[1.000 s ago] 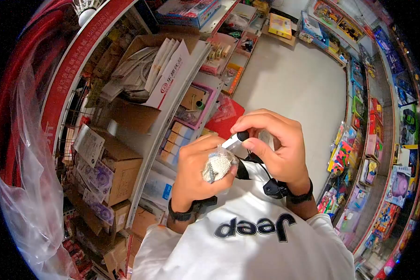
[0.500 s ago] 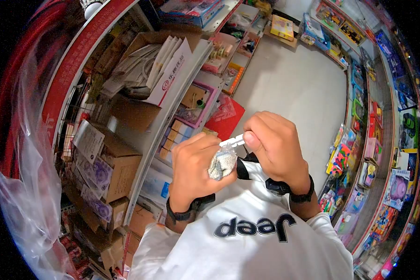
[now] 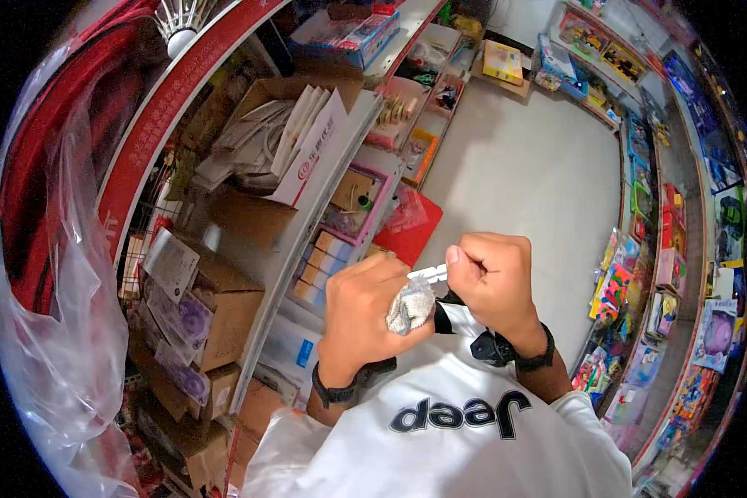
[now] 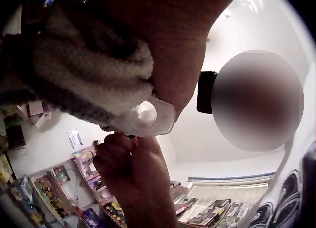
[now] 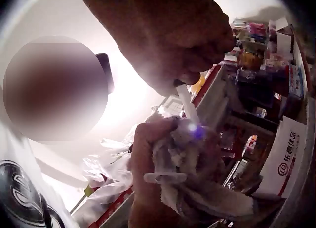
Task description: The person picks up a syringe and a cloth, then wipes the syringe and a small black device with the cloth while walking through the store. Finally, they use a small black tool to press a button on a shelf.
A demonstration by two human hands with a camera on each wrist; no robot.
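My left hand (image 3: 361,311) grips a bunched grey-white fluffy cloth (image 3: 411,307), which pokes out by the thumb and hangs below the hand in the left wrist view. A slim white stick-like piece (image 3: 429,274) runs from the left fist across to my right hand (image 3: 498,278). The right fingers curl round its far end, thumb on top. Where the stick leaves the right fist, a dark bit shows in the right wrist view. Clear plastic (image 4: 163,120) with a bright round spot sticks out beside the cloth. A purple-white glow (image 5: 195,132) shines at the stick's lower end.
Shelves on the left carry an open carton (image 3: 319,158) of white packets and brown boxes (image 3: 232,328). Clear plastic sheeting (image 3: 54,357) hangs at far left. Toy packets (image 3: 614,286) line the right shelves. Pale floor (image 3: 531,166) lies beyond the hands.
The right hand has gone from pinching a round black end with its fingertips to a curled grip that hides it. Both hands sit slightly lower in the head view.
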